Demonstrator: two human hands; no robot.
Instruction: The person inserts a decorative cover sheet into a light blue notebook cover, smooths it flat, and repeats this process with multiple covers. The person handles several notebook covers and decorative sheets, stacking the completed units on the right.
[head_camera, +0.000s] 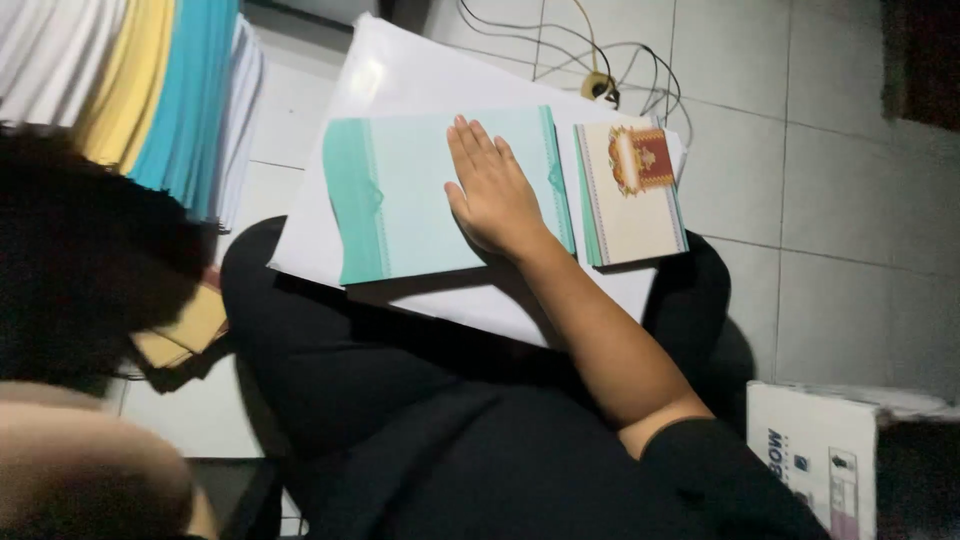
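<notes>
The right hand (492, 190) is laid flat, palm down, on a teal card (420, 195), with the fingers stretched out together and nothing held in the grip. The card is spread open on a large white sheet (400, 70) that is carried on the lap, over black trousers (400, 400). The hand is pressed on the right half of the card, near its right edge.

Just beside the card, to its right, a small stack of cream cards (632, 190) is seen on the same sheet, the top one marked with a red and gold ornament. The two are close but apart.

The left hand cannot be made out with certainty: only a blurred, dark shape and a pale blur are seen at the left edge, so its grip cannot be told.

At the upper left, stacks of white, yellow and teal paper (150, 80) are piled. Cables (600, 60) are trailed over the tiled floor (850, 180) beyond the sheet. A white box (810, 460) is set at the lower right.
</notes>
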